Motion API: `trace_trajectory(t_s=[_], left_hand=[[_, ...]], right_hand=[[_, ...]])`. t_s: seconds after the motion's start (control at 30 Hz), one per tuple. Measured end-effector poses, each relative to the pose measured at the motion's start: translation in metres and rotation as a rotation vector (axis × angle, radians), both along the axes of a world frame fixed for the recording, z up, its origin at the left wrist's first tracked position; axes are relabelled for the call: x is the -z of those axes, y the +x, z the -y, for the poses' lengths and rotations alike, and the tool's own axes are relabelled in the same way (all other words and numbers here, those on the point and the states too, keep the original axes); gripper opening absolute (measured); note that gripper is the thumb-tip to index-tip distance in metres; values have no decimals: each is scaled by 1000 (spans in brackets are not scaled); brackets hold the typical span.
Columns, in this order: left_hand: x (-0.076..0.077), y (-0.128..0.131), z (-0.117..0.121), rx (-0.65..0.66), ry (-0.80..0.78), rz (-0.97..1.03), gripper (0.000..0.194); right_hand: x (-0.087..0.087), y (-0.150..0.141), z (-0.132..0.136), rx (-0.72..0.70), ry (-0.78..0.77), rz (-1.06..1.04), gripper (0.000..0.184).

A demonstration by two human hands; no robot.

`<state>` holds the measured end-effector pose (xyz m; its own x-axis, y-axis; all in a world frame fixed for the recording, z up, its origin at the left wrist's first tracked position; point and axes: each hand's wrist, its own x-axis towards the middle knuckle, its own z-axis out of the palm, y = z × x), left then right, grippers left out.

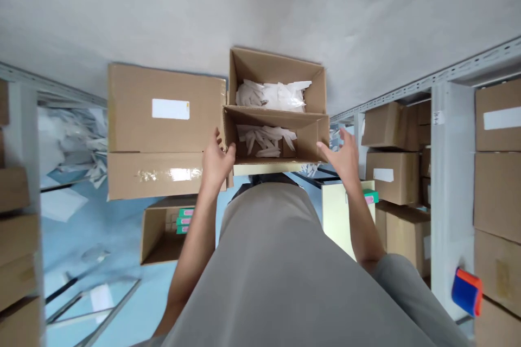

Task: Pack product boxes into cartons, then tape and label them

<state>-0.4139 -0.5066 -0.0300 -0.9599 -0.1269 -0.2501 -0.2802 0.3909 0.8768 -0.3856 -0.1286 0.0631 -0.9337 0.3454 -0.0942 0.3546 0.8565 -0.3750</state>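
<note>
Straight in front of me is an open cardboard box (311, 141) with white paper scraps (266, 141) in its bottom. Just behind it stands a second open cardboard box (277, 68), which also holds white paper (285, 95). My left hand (218, 160) is at the near box's left edge, fingers apart, between it and a closed carton (134, 114). At the near box's right edge is my right hand (342, 155), its fingers spread and the thumb close to the cardboard. Whether either hand presses on the box I cannot tell.
Below the closed carton an open box (157, 244) holds several green packs (185, 220). Shelving with stacked cartons (393, 176) lines the right, more cartons (16, 233) the left. A pale cabinet (336, 217) stands under my right arm. Paper litters the blue floor (122, 227).
</note>
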Motion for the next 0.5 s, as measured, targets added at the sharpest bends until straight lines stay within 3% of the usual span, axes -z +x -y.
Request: trace_trajectory(t_s=[0.07, 0.17, 0.23, 0.33, 0.5], left_hand=[[-1, 6, 3, -24, 44, 65, 78], [-8, 12, 6, 44, 92, 86, 72], [-16, 17, 7, 102, 95, 65, 65], [-34, 28, 7, 180, 36, 26, 56], [-81, 54, -10, 324, -229, -86, 51]], right_hand=[[22, 20, -6, 93, -153, 70, 96], [48, 43, 0, 121, -451, 161, 77], [54, 58, 8, 138, -557, 180, 71], [48, 88, 16, 201, -603, 150, 71], [11, 166, 6, 301, -602, 147, 55]])
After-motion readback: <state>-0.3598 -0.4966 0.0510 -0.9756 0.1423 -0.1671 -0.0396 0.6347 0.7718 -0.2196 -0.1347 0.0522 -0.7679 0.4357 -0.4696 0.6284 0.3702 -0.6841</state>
